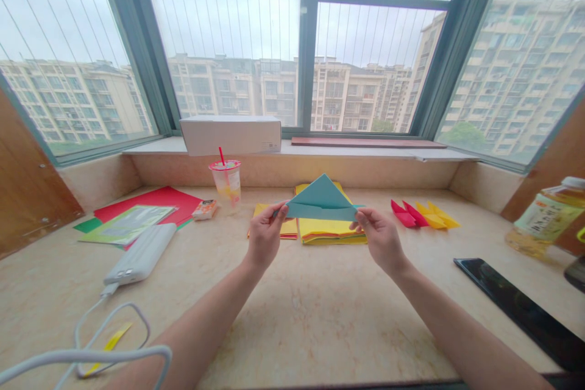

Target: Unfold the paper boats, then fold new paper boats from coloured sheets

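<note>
The left grip (pixel 266 234) and right grip (pixel 381 239) each clenched one end of the folded teal paper (pixel 322 202), its long axis level between them.

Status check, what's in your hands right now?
Left hand, right hand pinching folded teal paper at both ends. Held up off the counter. Yellow paper stack beneath.

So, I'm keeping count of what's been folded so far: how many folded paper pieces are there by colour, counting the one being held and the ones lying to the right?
Teal folded paper, held by left hand and right hand: 1
Red folded paper: 2
Yellow folded paper: 2
Total: 5
</note>
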Action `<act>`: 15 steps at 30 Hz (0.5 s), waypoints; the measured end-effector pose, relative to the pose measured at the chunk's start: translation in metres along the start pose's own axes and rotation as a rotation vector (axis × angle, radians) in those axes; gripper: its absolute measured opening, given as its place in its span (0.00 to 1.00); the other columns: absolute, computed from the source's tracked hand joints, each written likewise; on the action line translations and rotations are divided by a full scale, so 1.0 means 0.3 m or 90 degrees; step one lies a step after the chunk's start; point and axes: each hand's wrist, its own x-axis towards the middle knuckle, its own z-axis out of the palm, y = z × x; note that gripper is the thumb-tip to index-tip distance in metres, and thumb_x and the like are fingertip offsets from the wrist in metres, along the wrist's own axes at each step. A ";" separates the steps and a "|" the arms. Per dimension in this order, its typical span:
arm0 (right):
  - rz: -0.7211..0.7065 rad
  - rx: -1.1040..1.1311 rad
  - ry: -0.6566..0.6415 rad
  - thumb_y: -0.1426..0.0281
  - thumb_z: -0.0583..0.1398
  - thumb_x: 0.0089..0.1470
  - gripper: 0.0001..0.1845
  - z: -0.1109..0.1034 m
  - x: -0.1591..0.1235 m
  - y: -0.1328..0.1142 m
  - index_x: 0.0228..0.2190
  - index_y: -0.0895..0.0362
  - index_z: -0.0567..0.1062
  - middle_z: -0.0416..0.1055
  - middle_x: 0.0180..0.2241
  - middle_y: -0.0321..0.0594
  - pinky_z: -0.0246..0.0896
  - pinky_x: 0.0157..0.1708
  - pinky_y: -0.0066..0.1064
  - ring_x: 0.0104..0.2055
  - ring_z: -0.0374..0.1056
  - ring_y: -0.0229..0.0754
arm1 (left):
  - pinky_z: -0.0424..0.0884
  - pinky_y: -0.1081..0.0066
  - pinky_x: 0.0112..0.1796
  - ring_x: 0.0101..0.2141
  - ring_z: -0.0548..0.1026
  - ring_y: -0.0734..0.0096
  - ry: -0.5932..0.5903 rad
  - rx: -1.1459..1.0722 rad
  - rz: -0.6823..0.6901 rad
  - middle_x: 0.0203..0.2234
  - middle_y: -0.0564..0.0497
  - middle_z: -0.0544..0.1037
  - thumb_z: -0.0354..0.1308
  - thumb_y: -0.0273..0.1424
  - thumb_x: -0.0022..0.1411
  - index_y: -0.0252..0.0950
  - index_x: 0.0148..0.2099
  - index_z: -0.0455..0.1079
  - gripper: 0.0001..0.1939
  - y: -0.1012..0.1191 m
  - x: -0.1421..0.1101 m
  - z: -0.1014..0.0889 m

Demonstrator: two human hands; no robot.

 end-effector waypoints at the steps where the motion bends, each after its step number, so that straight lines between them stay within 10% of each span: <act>1: 0.004 0.011 0.004 0.55 0.60 0.57 0.17 0.003 0.000 0.000 0.37 0.56 0.75 0.74 0.24 0.36 0.64 0.30 0.31 0.26 0.69 0.39 | 0.79 0.65 0.40 0.34 0.79 0.67 0.003 0.002 0.003 0.35 0.48 0.82 0.65 0.41 0.56 0.33 0.45 0.78 0.19 -0.005 0.000 -0.001; 6: 0.032 0.112 0.029 0.54 0.65 0.52 0.25 0.016 0.003 -0.022 0.47 0.53 0.68 0.75 0.27 0.33 0.70 0.29 0.34 0.24 0.73 0.40 | 0.78 0.67 0.38 0.32 0.80 0.69 -0.001 0.010 0.018 0.30 0.52 0.81 0.63 0.38 0.60 0.37 0.62 0.62 0.30 -0.015 0.003 -0.003; 15: 0.073 0.089 0.078 0.51 0.68 0.45 0.23 0.012 0.010 -0.011 0.31 0.58 0.74 0.77 0.24 0.41 0.73 0.26 0.36 0.24 0.76 0.46 | 0.75 0.73 0.23 0.23 0.78 0.71 -0.026 0.086 0.040 0.23 0.53 0.78 0.62 0.40 0.60 0.34 0.37 0.70 0.13 -0.007 -0.010 -0.005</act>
